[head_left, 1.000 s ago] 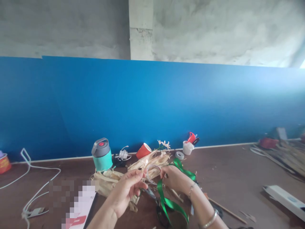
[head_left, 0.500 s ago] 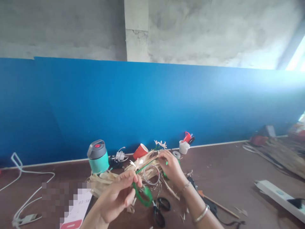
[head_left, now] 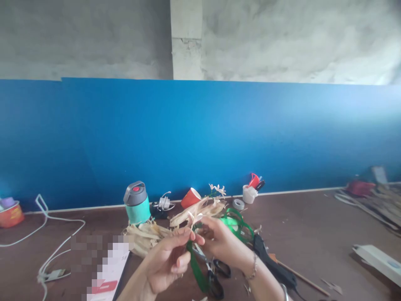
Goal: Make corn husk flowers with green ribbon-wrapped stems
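My left hand (head_left: 171,255) pinches the base of a small pale flower (head_left: 194,218) and the end of a green ribbon (head_left: 198,271), which hangs below the fingertips. Close against it, my right hand (head_left: 221,242) has its fingers closed at the flower's stem; what exactly they grip is hidden. Black-handled scissors (head_left: 215,284) lie on the table just below the hands. Behind them are dry husk pieces (head_left: 147,236), white flowers on a green stem (head_left: 217,190) and a loose green ribbon coil (head_left: 241,225).
A teal flask (head_left: 138,211), a tipped orange cup (head_left: 190,197), a tape roll (head_left: 238,204) and a white container (head_left: 249,194) stand along the blue partition. A phone (head_left: 114,267) and white cable (head_left: 46,259) lie left. A black tool (head_left: 272,261) and a white box (head_left: 379,263) lie right.
My right hand has come down and left to meet my left hand at the flower. The ribbon now hangs down rather than looping. The view has turned slightly left.
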`<action>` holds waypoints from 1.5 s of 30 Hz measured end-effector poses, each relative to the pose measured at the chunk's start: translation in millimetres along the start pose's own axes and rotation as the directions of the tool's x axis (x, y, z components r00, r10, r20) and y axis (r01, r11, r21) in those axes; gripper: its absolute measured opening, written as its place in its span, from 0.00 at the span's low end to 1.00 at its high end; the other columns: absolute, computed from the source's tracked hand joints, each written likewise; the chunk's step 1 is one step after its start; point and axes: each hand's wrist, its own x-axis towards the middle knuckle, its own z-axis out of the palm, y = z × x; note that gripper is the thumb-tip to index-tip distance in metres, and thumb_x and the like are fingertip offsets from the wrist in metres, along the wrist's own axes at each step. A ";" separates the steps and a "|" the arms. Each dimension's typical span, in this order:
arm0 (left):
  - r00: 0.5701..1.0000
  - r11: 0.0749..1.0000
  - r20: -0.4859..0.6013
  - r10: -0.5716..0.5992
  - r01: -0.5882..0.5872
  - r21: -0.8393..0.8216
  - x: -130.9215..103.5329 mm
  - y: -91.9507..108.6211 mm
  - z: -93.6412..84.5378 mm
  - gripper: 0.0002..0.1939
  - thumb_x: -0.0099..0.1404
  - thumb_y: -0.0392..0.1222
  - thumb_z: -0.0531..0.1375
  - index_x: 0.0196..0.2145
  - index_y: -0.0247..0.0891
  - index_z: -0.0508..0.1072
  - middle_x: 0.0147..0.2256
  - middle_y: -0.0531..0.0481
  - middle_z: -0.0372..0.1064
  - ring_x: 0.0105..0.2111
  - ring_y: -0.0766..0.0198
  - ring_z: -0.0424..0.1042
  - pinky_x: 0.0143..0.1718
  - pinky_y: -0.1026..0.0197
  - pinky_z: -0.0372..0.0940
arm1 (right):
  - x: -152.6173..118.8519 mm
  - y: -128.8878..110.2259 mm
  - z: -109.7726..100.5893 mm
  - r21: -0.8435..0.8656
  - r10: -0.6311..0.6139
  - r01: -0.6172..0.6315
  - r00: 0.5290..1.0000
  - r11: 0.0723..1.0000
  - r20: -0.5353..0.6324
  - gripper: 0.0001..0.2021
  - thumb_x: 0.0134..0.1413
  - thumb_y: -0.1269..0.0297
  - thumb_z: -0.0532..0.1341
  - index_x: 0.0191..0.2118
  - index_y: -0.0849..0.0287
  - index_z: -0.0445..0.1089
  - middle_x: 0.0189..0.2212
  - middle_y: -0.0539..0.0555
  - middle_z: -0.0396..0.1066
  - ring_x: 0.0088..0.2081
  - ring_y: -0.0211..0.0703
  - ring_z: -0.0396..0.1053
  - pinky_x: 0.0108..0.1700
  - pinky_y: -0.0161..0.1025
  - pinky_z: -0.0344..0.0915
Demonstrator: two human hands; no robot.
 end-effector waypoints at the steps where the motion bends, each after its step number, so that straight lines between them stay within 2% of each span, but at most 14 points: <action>1: 1.000 1.000 0.003 -0.005 0.005 -0.005 -0.2 -0.1 0.5 0.05 0.54 0.37 0.66 0.26 0.31 0.75 0.31 0.45 0.76 0.10 0.82 0.57 0.10 0.76 0.45 | 1.2 -1.1 3.3 0.000 -0.020 0.020 1.000 1.000 0.003 0.18 0.44 0.79 0.53 0.39 0.59 0.74 0.28 0.49 0.74 0.30 0.37 0.69 0.32 0.30 0.64; 3: 1.000 1.000 -0.004 -0.013 0.013 -0.018 -0.9 0.3 1.0 0.05 0.53 0.37 0.66 0.26 0.31 0.75 0.32 0.44 0.76 0.11 0.82 0.58 0.10 0.76 0.45 | 3.6 3.5 1.8 -0.062 0.011 -0.018 0.993 0.998 -0.117 0.15 0.47 0.77 0.52 0.32 0.60 0.76 0.25 0.49 0.74 0.29 0.38 0.70 0.31 0.31 0.64; 5: 1.000 0.999 -0.020 -0.024 0.024 -0.033 -1.8 1.4 0.8 0.05 0.53 0.36 0.66 0.27 0.31 0.75 0.34 0.43 0.76 0.11 0.81 0.58 0.10 0.76 0.46 | 5.5 12.7 -7.3 -0.168 0.043 -0.090 0.963 0.982 -0.264 0.15 0.50 0.75 0.52 0.32 0.59 0.76 0.26 0.51 0.75 0.30 0.40 0.71 0.33 0.33 0.65; 8: 0.999 0.998 -0.018 -0.038 0.037 -0.059 -2.6 2.7 0.1 0.04 0.53 0.35 0.66 0.27 0.31 0.76 0.38 0.42 0.76 0.12 0.82 0.58 0.09 0.76 0.46 | 7.2 25.3 -23.6 -0.268 0.030 -0.125 0.942 0.955 -0.335 0.15 0.50 0.74 0.52 0.35 0.59 0.76 0.32 0.55 0.77 0.36 0.45 0.73 0.40 0.37 0.67; 14: 0.999 0.997 -0.033 -0.034 0.031 -0.074 -1.3 2.4 0.7 0.03 0.54 0.34 0.65 0.27 0.30 0.76 0.35 0.43 0.77 0.11 0.83 0.56 0.09 0.77 0.45 | 3.0 26.0 -32.1 -0.348 0.042 -0.170 0.938 0.922 -0.345 0.16 0.46 0.76 0.54 0.37 0.60 0.76 0.39 0.59 0.75 0.44 0.50 0.71 0.49 0.44 0.63; 17: 0.997 0.995 -0.062 -0.047 0.041 -0.096 -0.1 1.1 1.6 0.03 0.55 0.34 0.65 0.28 0.30 0.76 0.35 0.43 0.76 0.11 0.82 0.57 0.09 0.77 0.46 | -3.4 10.2 -22.5 -0.369 0.049 -0.175 0.945 0.913 -0.325 0.26 0.40 0.78 0.55 0.49 0.57 0.70 0.52 0.59 0.67 0.49 0.53 0.67 0.51 0.46 0.62; 18: 0.996 0.994 -0.069 -0.050 0.043 -0.101 0.2 0.6 1.8 0.03 0.55 0.34 0.64 0.28 0.30 0.75 0.34 0.42 0.76 0.11 0.82 0.57 0.09 0.77 0.46 | -5.1 3.3 -17.8 -0.348 0.029 -0.121 0.966 0.929 -0.258 0.31 0.39 0.79 0.55 0.54 0.54 0.65 0.55 0.58 0.64 0.50 0.51 0.66 0.51 0.45 0.62; 21: 0.995 0.993 -0.084 -0.058 0.049 -0.104 0.2 0.1 1.8 0.03 0.56 0.33 0.63 0.28 0.29 0.75 0.32 0.41 0.76 0.10 0.82 0.55 0.09 0.77 0.46 | -6.7 -15.5 -3.4 -0.166 -0.034 0.019 0.995 0.986 -0.091 0.27 0.38 0.81 0.54 0.47 0.56 0.70 0.45 0.54 0.72 0.42 0.44 0.69 0.45 0.38 0.65; 24: 0.994 0.995 -0.104 -0.044 0.035 -0.091 -0.8 1.8 2.6 0.03 0.55 0.34 0.64 0.28 0.29 0.75 0.31 0.42 0.76 0.10 0.82 0.55 0.09 0.77 0.46 | -4.9 -23.9 3.6 -0.009 -0.037 0.037 0.999 0.999 -0.003 0.20 0.40 0.82 0.52 0.38 0.58 0.73 0.32 0.49 0.74 0.35 0.39 0.69 0.37 0.32 0.64; 27: 0.990 1.000 -0.140 0.000 -0.005 -0.031 -2.1 4.3 6.4 0.04 0.55 0.35 0.65 0.27 0.31 0.74 0.31 0.43 0.76 0.11 0.81 0.55 0.09 0.76 0.45 | -4.7 -22.8 -0.8 -0.032 -0.008 0.007 0.999 0.999 -0.035 0.13 0.46 0.78 0.54 0.32 0.59 0.74 0.28 0.48 0.73 0.30 0.38 0.67 0.33 0.31 0.62; 30: 0.970 0.990 -0.210 0.122 -0.105 0.093 -2.5 4.3 11.8 0.07 0.54 0.39 0.66 0.26 0.33 0.72 0.29 0.45 0.75 0.11 0.81 0.55 0.10 0.75 0.43 | -6.7 -20.2 -9.8 -0.070 0.018 -0.025 0.995 0.997 -0.100 0.10 0.50 0.72 0.56 0.27 0.59 0.74 0.24 0.49 0.71 0.27 0.37 0.65 0.30 0.32 0.61; 36: 0.867 0.887 -0.277 0.415 -0.317 0.336 1.4 -5.7 14.6 0.10 0.54 0.43 0.66 0.25 0.34 0.72 0.27 0.52 0.71 0.16 0.78 0.63 0.16 0.74 0.51 | -7.3 -20.4 -9.2 0.143 0.137 -0.111 0.973 0.983 -0.185 0.07 0.51 0.63 0.60 0.28 0.61 0.73 0.21 0.49 0.67 0.22 0.34 0.59 0.23 0.30 0.56; 40: 0.839 0.858 -0.296 0.458 -0.330 0.393 4.6 -12.5 15.0 0.12 0.56 0.46 0.64 0.25 0.34 0.71 0.21 0.54 0.67 0.16 0.76 0.60 0.15 0.73 0.47 | -4.2 -19.8 5.9 0.325 0.278 -0.200 0.937 0.924 -0.212 0.12 0.52 0.56 0.59 0.27 0.60 0.66 0.13 0.42 0.52 0.15 0.29 0.45 0.15 0.28 0.42; 45: 0.811 0.840 -0.331 0.482 -0.319 0.439 5.2 -20.8 18.1 0.13 0.56 0.48 0.63 0.25 0.35 0.69 0.17 0.57 0.62 0.14 0.78 0.50 0.14 0.73 0.41 | -0.9 -16.5 22.5 0.340 0.244 -0.145 0.931 0.929 -0.271 0.14 0.53 0.53 0.58 0.28 0.59 0.62 0.14 0.41 0.49 0.15 0.28 0.44 0.16 0.29 0.41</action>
